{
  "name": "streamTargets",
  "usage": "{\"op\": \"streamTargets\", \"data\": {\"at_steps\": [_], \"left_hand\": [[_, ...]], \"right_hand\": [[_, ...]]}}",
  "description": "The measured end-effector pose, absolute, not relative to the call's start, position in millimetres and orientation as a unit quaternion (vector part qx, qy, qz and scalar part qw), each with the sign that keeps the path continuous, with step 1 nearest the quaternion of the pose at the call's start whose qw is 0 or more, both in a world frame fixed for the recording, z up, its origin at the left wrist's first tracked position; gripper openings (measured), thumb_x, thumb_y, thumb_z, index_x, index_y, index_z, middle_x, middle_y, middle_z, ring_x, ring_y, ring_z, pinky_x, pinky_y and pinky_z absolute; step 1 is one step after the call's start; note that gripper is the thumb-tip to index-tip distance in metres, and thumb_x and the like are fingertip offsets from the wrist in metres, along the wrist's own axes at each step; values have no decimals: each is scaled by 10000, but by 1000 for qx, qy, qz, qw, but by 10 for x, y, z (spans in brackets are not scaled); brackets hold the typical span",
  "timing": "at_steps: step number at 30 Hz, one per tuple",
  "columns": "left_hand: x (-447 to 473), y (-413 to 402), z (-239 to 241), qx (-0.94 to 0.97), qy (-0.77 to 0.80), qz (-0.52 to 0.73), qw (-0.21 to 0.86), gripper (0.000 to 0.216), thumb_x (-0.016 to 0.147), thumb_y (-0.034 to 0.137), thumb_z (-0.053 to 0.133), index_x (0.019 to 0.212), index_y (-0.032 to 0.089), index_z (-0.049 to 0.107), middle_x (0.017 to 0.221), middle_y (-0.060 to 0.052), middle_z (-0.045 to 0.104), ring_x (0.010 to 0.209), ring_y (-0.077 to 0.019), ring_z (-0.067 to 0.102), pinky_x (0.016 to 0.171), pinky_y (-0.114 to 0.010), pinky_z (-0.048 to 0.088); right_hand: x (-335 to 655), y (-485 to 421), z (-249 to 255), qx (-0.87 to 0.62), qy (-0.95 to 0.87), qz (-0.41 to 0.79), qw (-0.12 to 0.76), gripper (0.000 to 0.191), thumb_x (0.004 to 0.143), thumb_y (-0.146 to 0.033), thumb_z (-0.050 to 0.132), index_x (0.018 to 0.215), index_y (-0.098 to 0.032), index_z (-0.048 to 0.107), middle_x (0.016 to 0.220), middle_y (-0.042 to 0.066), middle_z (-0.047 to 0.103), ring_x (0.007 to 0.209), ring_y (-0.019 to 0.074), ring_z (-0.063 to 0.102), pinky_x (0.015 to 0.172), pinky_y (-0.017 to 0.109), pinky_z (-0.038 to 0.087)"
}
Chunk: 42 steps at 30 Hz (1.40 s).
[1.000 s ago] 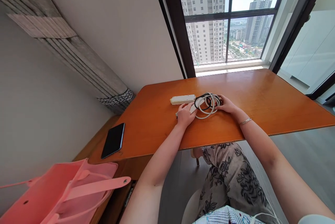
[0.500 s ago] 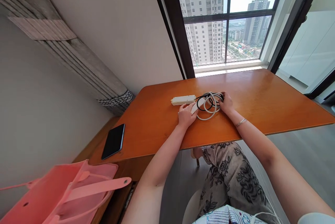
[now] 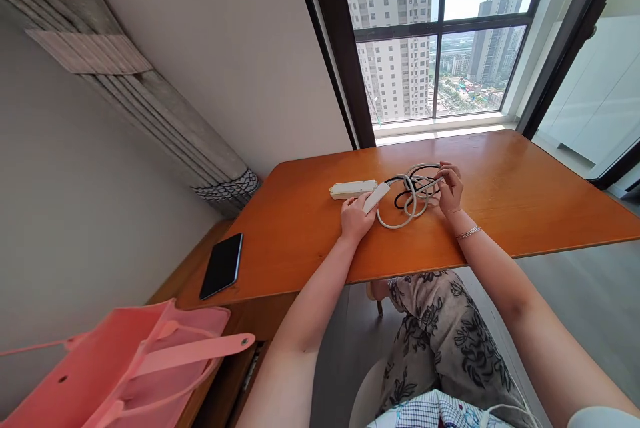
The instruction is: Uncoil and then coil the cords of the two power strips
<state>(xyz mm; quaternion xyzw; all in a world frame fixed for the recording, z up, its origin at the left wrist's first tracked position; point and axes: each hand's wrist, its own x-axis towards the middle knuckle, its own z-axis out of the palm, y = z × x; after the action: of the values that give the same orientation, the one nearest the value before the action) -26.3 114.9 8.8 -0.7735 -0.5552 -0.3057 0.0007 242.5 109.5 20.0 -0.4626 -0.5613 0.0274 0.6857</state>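
My left hand (image 3: 355,220) is closed around a white power strip (image 3: 377,197), which it holds tilted above the table. White and black cables (image 3: 413,196) lie in tangled loops just right of that strip. At the right side of the loops, my right hand (image 3: 451,189) pinches part of the cable and lifts it slightly. A second white power strip (image 3: 353,189) rests on the table behind my left hand, and a black cable runs from near its right end into the tangle.
The brown wooden table (image 3: 520,201) stands against the window (image 3: 443,35). A dark tablet (image 3: 221,266) lies near its left front edge. A pink bag (image 3: 125,361) is at the lower left, beside the table. A gathered curtain (image 3: 165,118) hangs on the left.
My right hand has moved right and up with the cable, and the loops have spread out. The power strip in my left hand now shows clear of the cables.
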Motion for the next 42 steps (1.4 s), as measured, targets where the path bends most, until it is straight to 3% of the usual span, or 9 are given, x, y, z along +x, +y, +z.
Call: {"op": "streamTargets", "data": {"at_steps": [3,7,12,17,22,26,33,38,42], "left_hand": [[-294,1179,79,-757,-558,-339,-9,386,895,359,572,1255,239,643,1277,-74,713,1146,-279,658,1117,-440,399],[-348,1239,46,-709,-576,-406,-25,401,855,374,623,1218,208,666,1175,-110,744,1097,-311,670,1017,-437,473],[-415,1298,8,-645,-580,-492,-75,388,816,373,670,1164,203,682,1088,-106,761,974,-293,700,878,-387,534],[-473,1340,-14,-567,-577,-578,-108,349,798,376,685,1106,211,686,1019,-78,763,937,-262,703,824,-349,548],[-499,1354,-24,-550,-555,-613,-122,359,779,382,701,1092,208,682,988,-68,756,904,-243,702,809,-339,552],[-486,1347,-26,-549,-524,-640,-122,389,792,409,687,1119,199,662,1003,-76,746,907,-235,700,793,-334,555],[-434,1299,-23,-555,-476,-671,-125,444,784,479,690,1116,190,634,985,-76,723,867,-224,679,771,-333,552],[-416,1279,-32,-554,-456,-680,-150,496,789,530,682,1135,180,620,1034,-97,703,942,-242,676,805,-343,555],[-401,1275,-30,-554,-453,-684,-141,529,781,564,682,1137,178,619,1049,-102,697,992,-255,670,835,-350,553]], "right_hand": [[2455,1111,204,-442,-554,15,705,109,839,-225,493,732,-243,501,868,58,561,1092,256,581,962,430,506],[2483,1192,172,-420,-539,-9,730,138,745,-183,567,841,-246,492,917,37,551,968,226,588,874,410,529],[2591,1218,171,-423,-561,-83,707,244,682,-70,459,850,-242,501,969,64,532,1128,252,561,977,464,491],[2815,1334,93,-535,-455,-32,711,369,659,-49,444,972,-212,552,1108,97,503,1148,234,543,1024,460,478],[3062,1507,-3,-582,-281,46,762,286,712,-87,442,961,-180,549,1028,72,549,1012,197,579,991,432,492],[3091,1463,28,-591,-269,16,761,206,787,-150,458,954,-178,576,1054,93,599,1038,214,584,971,431,489],[2562,1220,104,-543,-614,-4,574,212,894,-301,524,1035,-219,660,1096,113,685,1105,268,601,1009,461,476],[2404,1230,46,-534,-717,36,447,613,849,-360,636,1417,-164,516,1509,173,484,1433,293,409,1180,466,346],[2409,1224,40,-584,-743,88,314,779,857,-463,652,1521,-134,412,1543,188,454,1452,322,386,1187,476,322]]}}
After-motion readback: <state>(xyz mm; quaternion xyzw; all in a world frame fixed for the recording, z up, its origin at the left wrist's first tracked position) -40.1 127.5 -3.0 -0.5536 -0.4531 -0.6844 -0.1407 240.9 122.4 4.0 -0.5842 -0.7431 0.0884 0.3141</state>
